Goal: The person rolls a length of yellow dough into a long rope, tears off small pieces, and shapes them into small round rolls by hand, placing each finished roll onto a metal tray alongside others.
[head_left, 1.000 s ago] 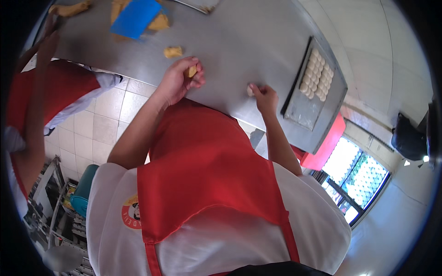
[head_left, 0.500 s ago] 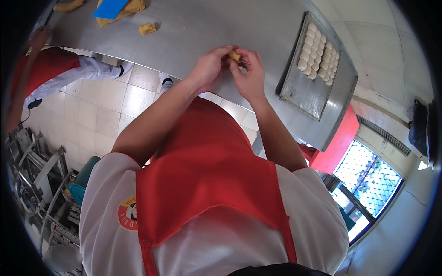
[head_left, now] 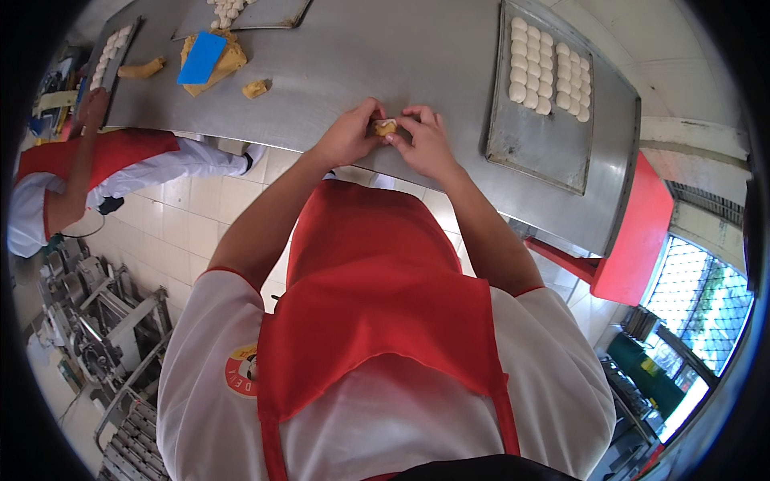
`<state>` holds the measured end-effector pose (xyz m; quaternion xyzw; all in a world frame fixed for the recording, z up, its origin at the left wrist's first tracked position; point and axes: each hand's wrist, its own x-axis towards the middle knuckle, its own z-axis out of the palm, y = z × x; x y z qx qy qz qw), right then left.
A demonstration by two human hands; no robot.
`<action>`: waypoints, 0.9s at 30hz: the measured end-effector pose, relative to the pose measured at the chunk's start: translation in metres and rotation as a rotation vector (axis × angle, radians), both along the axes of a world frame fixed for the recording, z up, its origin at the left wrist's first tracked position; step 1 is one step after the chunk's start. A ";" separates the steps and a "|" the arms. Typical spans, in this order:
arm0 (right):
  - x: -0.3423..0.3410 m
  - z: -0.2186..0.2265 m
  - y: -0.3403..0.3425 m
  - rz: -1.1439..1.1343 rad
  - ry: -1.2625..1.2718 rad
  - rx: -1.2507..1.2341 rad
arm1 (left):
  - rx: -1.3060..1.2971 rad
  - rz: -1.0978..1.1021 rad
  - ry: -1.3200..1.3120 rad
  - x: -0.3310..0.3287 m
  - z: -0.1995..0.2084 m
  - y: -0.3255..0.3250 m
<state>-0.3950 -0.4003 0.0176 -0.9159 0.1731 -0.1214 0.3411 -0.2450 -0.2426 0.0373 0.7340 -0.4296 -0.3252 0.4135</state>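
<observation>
Over the near edge of the steel table (head_left: 361,56), my left hand (head_left: 350,135) and my right hand (head_left: 425,146) meet at the fingertips. Between them is a small dough piece (head_left: 386,127), yellow-brown in the middle with a pale rim, pinched from both sides. To the left on the table lies a small yellow-brown lump (head_left: 255,89). Beyond it sits a larger block of the same yellow-brown mass (head_left: 230,66), and a flat blue scraper (head_left: 201,58) rests on top.
At the right, a metal tray (head_left: 536,151) carries rows of white dough balls (head_left: 529,68). More dough balls lie on trays at the far left. A yellow-brown roll (head_left: 142,69) lies near a co-worker in a red apron (head_left: 120,149). Metal equipment (head_left: 120,337) stands lower left.
The view has shifted, bringing more trays and the co-worker into sight. My hands have turned, showing more of the dough piece and its yellow-brown middle between my fingers.
</observation>
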 end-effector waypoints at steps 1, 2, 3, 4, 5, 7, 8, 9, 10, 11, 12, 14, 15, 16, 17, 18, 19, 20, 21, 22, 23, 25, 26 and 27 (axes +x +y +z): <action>-0.001 0.001 0.003 0.075 0.012 0.000 | -0.051 0.054 0.086 -0.004 0.005 0.006; -0.001 0.002 0.009 0.050 -0.013 0.232 | -0.102 0.108 0.173 -0.005 0.011 0.012; 0.002 0.006 0.013 0.031 -0.040 0.457 | -0.159 0.167 0.259 -0.006 0.017 0.015; 0.005 0.010 0.018 0.014 -0.068 0.681 | -0.164 0.164 0.330 -0.003 0.024 0.020; 0.007 0.015 0.025 -0.009 -0.136 0.814 | -0.169 0.160 0.402 0.001 0.031 0.026; 0.008 0.026 0.039 -0.031 -0.256 1.067 | -0.132 0.206 0.456 0.005 0.038 0.032; 0.010 0.032 0.044 -0.067 -0.274 1.059 | -0.083 0.242 0.434 0.007 0.040 0.033; 0.012 0.037 0.045 -0.105 -0.292 1.044 | -0.039 0.274 0.415 0.007 0.042 0.030; 0.014 0.041 0.047 -0.144 -0.311 1.029 | -0.089 0.265 0.491 0.005 0.045 0.027; 0.016 0.045 0.049 -0.166 -0.285 0.943 | -0.108 0.242 0.610 0.008 0.048 0.027; 0.016 0.047 0.051 -0.189 -0.255 0.854 | -0.128 0.219 0.733 0.010 0.048 0.028; 0.021 0.053 0.055 -0.204 -0.243 0.854 | -0.094 0.172 0.689 0.019 0.046 0.030; 0.022 0.055 0.054 -0.197 -0.252 0.936 | -0.094 0.179 0.638 0.020 0.046 0.027; 0.023 0.057 0.053 -0.190 -0.261 1.019 | -0.094 0.186 0.588 0.020 0.047 0.024; 0.024 0.060 0.050 -0.210 -0.249 1.002 | -0.094 0.193 0.539 0.020 0.047 0.021; 0.023 0.060 0.048 -0.231 -0.236 0.984 | -0.104 0.192 0.478 0.019 0.047 0.019; 0.023 0.061 0.046 -0.252 -0.223 0.967 | -0.114 0.192 0.419 0.017 0.047 0.017; 0.023 0.061 0.044 -0.257 -0.205 0.829 | -0.123 0.192 0.360 0.017 0.048 0.014; 0.024 0.062 0.045 -0.260 -0.185 0.696 | -0.150 0.204 0.412 0.017 0.047 0.012; 0.024 0.064 0.045 -0.261 -0.163 0.564 | -0.175 0.215 0.464 0.018 0.046 0.010; 0.022 0.066 0.045 -0.236 -0.192 0.496 | -0.200 0.227 0.516 0.019 0.045 0.007; 0.020 0.085 0.048 -0.172 -0.235 0.358 | -0.168 0.178 0.673 0.027 0.042 0.002; 0.019 0.089 0.049 -0.166 -0.245 0.325 | -0.149 0.154 0.752 0.028 0.040 0.000; 0.019 0.094 0.049 -0.166 -0.266 0.294 | -0.128 0.126 0.776 0.031 0.044 0.000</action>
